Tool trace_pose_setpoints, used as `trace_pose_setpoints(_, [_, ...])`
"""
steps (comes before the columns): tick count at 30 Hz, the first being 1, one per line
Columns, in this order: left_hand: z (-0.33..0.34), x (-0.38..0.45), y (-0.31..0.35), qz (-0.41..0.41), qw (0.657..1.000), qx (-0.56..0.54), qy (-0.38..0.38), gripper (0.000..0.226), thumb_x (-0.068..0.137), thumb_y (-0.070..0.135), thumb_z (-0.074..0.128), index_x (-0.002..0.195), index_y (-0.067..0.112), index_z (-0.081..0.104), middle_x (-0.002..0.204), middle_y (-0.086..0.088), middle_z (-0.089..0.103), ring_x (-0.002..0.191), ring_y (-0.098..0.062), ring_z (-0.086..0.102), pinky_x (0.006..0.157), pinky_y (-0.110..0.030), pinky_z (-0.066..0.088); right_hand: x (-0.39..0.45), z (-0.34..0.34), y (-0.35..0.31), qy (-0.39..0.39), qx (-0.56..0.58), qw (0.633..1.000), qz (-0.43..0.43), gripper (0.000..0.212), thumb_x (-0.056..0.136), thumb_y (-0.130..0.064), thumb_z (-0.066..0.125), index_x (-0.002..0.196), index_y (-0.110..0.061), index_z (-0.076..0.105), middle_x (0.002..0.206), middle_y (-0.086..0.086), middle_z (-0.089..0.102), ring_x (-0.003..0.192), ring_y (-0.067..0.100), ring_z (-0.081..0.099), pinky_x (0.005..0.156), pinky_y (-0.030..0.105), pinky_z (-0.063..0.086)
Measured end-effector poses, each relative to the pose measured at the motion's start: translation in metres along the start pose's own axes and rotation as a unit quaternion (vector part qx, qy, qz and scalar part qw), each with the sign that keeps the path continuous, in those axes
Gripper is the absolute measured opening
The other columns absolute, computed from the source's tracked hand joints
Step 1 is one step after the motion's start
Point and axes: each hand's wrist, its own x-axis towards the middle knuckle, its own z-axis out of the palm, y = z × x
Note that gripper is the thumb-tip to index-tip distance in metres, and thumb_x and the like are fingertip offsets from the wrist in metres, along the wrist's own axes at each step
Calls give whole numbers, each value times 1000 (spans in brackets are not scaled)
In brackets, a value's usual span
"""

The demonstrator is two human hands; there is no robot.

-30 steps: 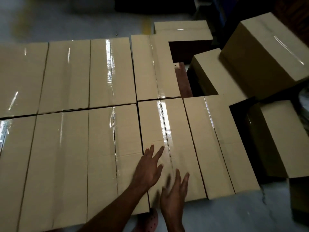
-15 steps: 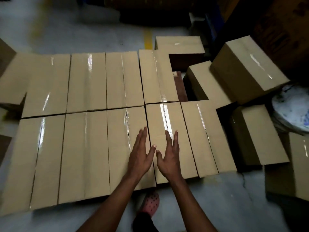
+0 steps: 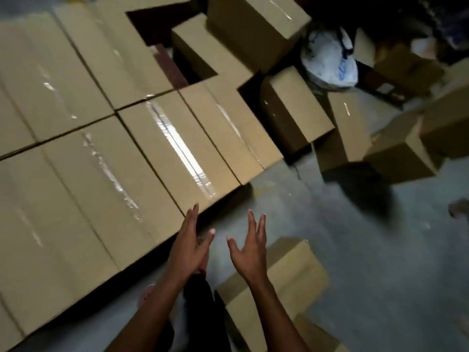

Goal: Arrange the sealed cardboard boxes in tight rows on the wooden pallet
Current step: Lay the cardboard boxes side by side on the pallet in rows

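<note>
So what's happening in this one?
A person is laying sealed cardboard boxes in tight rows. Right now both hands are open and hold nothing: the left hand is by the near edge of the rows, the right hand over the floor. More loose boxes sit to the right, one box by their feet.

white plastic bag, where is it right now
In the head view the white plastic bag lies on the floor, upper right, among loose cardboard boxes.

The pallet (image 3: 169, 64) hides under my packed boxes (image 3: 106, 158), only a dark reddish strip showing at upper centre. The rows run off the left edge. The loose boxes (image 3: 403, 153) at right are motion-blurred.
</note>
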Motion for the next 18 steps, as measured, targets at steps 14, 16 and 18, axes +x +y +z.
trace_pose_setpoints(14, [274, -113, 15, 44, 931, 91, -351, 100, 85, 76, 43, 166, 25, 15, 172, 3, 21, 158, -14, 21, 122, -22, 16, -217, -101, 292, 201, 9, 881, 427, 92, 90, -37, 75, 164, -34, 20, 174, 5, 4, 157, 35, 21, 118, 53, 39])
trace_pose_setpoints(16, [308, -139, 11, 59, 908, 99, -402, 103, 85, 82, 43, 166, 24, 16, 171, 4, 22, 158, -15, 22, 126, -27, 19, -250, -103, 322, 219, 29, 852, 474, 92, 90, -36, 75, 164, -35, 19, 175, 4, 2, 156, 37, 21, 117, 56, 38])
trace_pose_setpoints(18, [334, -164, 1, 71, 887, 111, -443, 106, 87, 88, 40, 167, 25, 14, 172, 5, 21, 159, -15, 21, 128, -36, 23, -281, -102, 350, 219, 37, 820, 528, 93, 90, -36, 76, 164, -35, 19, 175, 5, 3, 155, 40, 22, 115, 58, 38])
